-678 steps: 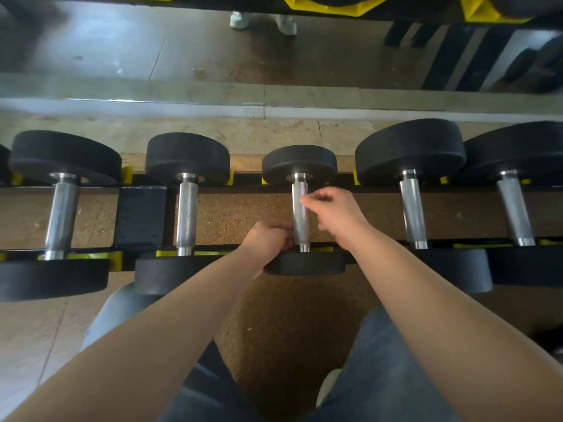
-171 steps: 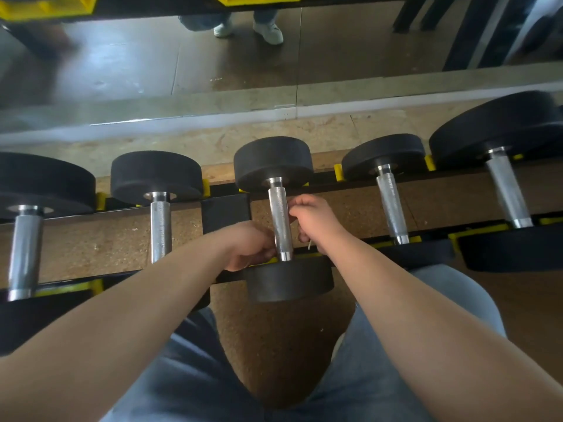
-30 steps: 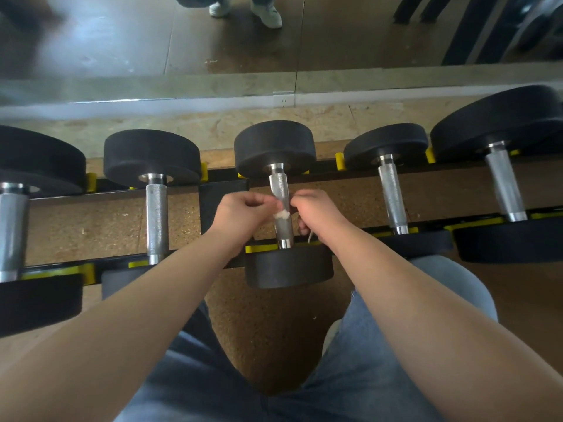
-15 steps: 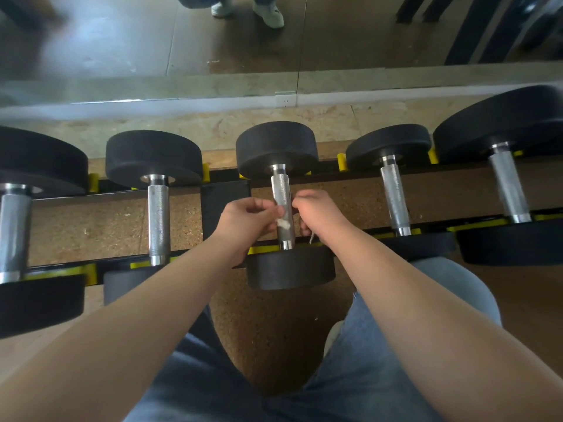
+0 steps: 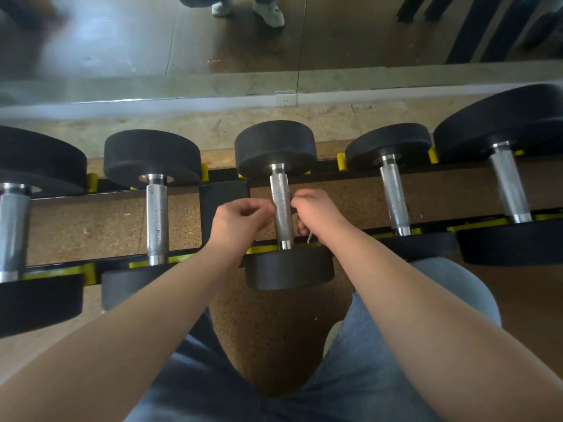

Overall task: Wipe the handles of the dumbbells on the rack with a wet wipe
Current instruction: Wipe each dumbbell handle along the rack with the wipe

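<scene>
Centrally, the middle dumbbell (image 5: 288, 268) is lying across the rack (image 5: 224, 196), its knurled steel handle (image 5: 281, 208) between both hands. Fingers of the right hand (image 5: 316, 213) are curling, pinching a wet wipe (image 5: 309, 237), only a white scrap showing. Fingers of the left hand (image 5: 240, 220) are seemingly pinching its hidden end. Limp and light, the wipe is likely needing grips at both ends, pulled taut.

One wide-angle head-worn view looks forward and steeply down, close above the rack (image 5: 224, 194); the fingers (image 5: 254, 206) sit near centre, legs (image 5: 359, 379) nearer than them.
</scene>
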Demonstrator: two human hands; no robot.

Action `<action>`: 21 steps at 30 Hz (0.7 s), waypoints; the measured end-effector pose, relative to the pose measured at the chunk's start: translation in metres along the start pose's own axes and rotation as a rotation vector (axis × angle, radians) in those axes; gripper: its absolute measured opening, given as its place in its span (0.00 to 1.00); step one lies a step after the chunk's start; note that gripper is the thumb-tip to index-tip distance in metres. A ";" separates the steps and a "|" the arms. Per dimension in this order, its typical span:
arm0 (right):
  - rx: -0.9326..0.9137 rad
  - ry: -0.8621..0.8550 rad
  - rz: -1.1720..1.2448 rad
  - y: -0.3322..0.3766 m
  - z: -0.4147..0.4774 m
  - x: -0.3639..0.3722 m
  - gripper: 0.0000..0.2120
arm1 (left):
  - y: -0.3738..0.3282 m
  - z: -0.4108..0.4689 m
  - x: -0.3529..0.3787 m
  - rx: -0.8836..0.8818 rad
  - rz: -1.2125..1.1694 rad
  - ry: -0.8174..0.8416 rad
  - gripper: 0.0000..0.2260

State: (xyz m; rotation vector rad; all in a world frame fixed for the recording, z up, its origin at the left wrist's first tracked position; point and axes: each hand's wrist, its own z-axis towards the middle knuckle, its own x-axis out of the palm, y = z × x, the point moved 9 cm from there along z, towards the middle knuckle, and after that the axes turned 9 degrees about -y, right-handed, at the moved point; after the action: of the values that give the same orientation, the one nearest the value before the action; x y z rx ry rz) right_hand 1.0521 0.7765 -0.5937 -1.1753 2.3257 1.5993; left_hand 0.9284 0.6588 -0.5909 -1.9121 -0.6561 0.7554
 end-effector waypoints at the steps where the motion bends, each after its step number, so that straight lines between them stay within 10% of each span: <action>1: -0.004 0.003 0.001 0.001 -0.001 0.000 0.10 | 0.001 0.004 0.002 -0.066 -0.110 -0.024 0.04; 6: -0.020 0.007 -0.004 0.001 -0.004 -0.002 0.12 | -0.002 0.023 0.020 -0.196 -0.336 -0.090 0.06; 12: -0.013 0.006 0.023 0.004 -0.001 -0.001 0.11 | 0.034 -0.006 0.007 -0.344 0.079 0.279 0.07; 21: -0.086 -0.200 0.180 0.003 0.000 -0.017 0.17 | -0.004 0.036 0.029 -0.248 -0.262 0.112 0.06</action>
State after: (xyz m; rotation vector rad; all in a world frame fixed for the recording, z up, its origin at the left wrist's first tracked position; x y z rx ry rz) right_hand 1.0621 0.7865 -0.5837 -0.7951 2.3101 1.7981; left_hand 0.9212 0.7017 -0.6066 -2.0220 -0.9433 0.4124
